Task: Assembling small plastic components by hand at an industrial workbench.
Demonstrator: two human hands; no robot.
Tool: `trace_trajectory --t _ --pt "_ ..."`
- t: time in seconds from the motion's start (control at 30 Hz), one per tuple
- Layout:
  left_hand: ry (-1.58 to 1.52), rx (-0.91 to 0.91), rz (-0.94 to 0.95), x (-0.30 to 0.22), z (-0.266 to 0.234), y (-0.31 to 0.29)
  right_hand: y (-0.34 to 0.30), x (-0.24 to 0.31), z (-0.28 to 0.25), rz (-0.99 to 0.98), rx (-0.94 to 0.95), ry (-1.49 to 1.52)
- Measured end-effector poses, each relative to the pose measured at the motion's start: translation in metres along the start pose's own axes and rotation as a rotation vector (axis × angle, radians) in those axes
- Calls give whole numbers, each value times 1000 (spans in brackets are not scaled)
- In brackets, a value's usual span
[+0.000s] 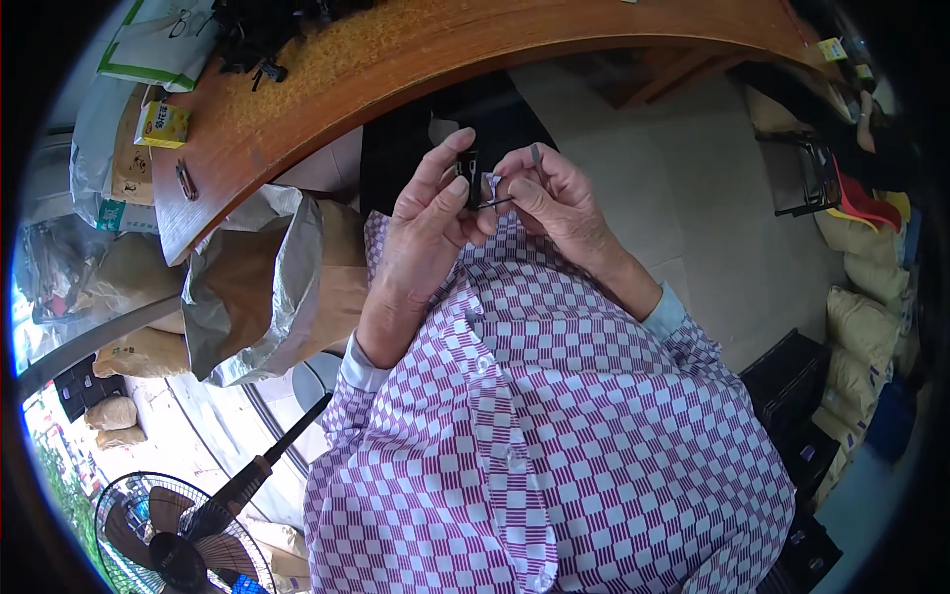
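Observation:
In front of my chest, my left hand (414, 230) pinches a small flat black piece (467, 170) between thumb and fingers, holding it upright. Close beside it, my right hand (566, 210) is closed on a thin dark tool (498, 202), whose tip points left toward the lower end of the black piece. A grey end (536, 154) sticks up between the right fingers; whether it belongs to the same tool I cannot tell. Both hands are above my lap, just short of the table, and the fingers partly hide what they hold.
The curved wooden table (396, 84) carries a heap of black parts (262, 35), a yellow box (164, 125) and small snips (185, 180). An open paper sack (252, 287) stands at left, a fan (183, 549) at lower left. Filled sacks (859, 327) line the right side.

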State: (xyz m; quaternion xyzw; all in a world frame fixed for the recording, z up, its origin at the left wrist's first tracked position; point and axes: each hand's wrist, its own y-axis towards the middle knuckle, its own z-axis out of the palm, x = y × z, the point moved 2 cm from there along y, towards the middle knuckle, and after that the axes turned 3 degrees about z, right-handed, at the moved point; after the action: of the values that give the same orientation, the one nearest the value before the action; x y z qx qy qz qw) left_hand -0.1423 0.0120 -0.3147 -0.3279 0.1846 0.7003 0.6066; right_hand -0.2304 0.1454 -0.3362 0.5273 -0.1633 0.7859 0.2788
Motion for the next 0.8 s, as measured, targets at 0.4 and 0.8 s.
trace_trajectory --t 0.4,0.8 --pt "113 65 -17 2 2 -1 1 8 1 73 8 -38" --pt "709 138 16 -3 15 -6 2 3 -7 162 10 -170"
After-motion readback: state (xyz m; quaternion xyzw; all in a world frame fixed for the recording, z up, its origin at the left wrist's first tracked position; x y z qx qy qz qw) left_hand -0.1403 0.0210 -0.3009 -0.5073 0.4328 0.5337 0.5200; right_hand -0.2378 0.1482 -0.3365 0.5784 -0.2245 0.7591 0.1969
